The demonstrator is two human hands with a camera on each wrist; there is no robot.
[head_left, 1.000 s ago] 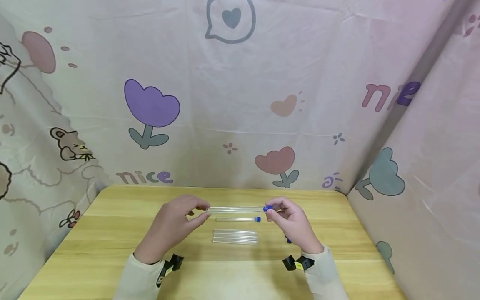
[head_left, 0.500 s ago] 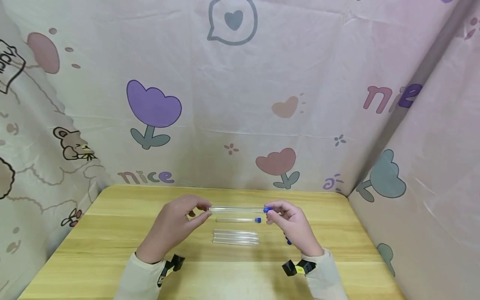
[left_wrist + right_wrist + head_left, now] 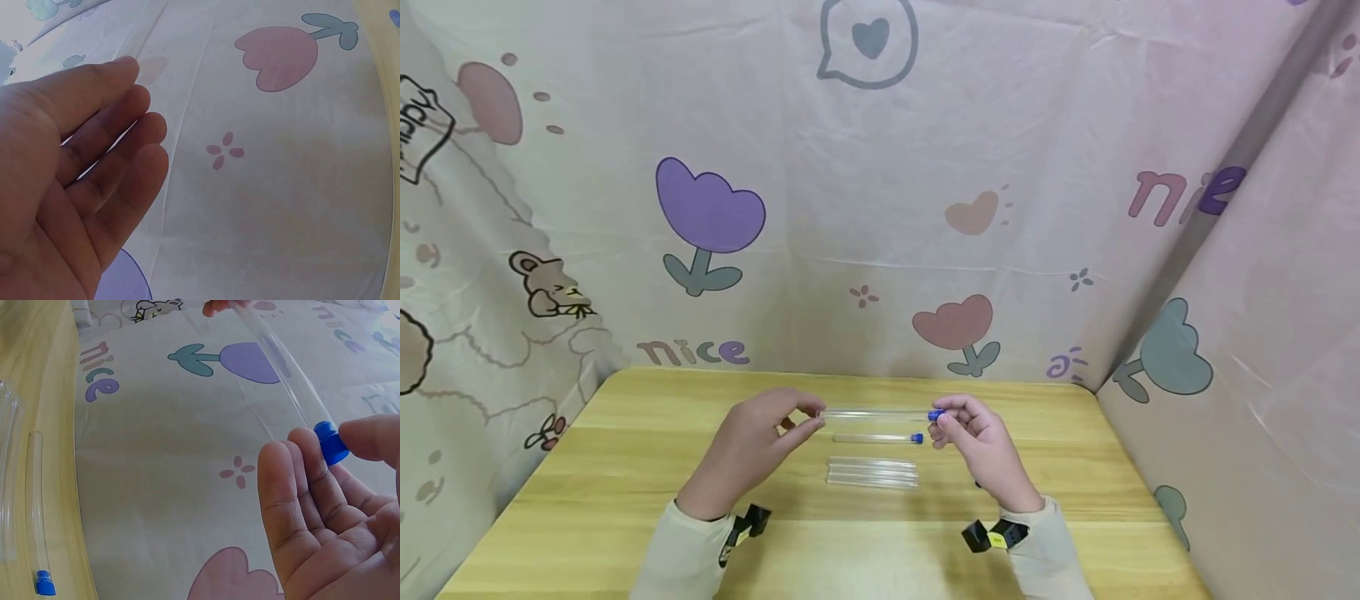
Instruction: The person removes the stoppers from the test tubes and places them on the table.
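A clear test tube (image 3: 876, 414) is held level above the table between both hands. Its left end is pinched by thumb and forefinger of my left hand (image 3: 760, 442); the left wrist view shows that hand (image 3: 94, 162) but no tube can be made out there. My right hand (image 3: 983, 446) pinches a blue stopper (image 3: 334, 449) at the tube's right end, the other fingers loosely bent. How deep the stopper sits in the mouth I cannot tell. Just below lies another test tube (image 3: 872, 438) with a blue stopper (image 3: 45, 582) in its right end.
Several clear tubes (image 3: 872, 472) without stoppers lie side by side nearer me on the wooden table (image 3: 850, 558). A small dark-blue piece (image 3: 978, 483) shows partly behind the right wrist. Printed cloth (image 3: 850, 208) hangs behind the table and along both sides.
The held tube has risen very slightly, and its stopper end is still between the right fingers. More of the blue pieces by the right wrist are now covered. The tubes on the table stay put.
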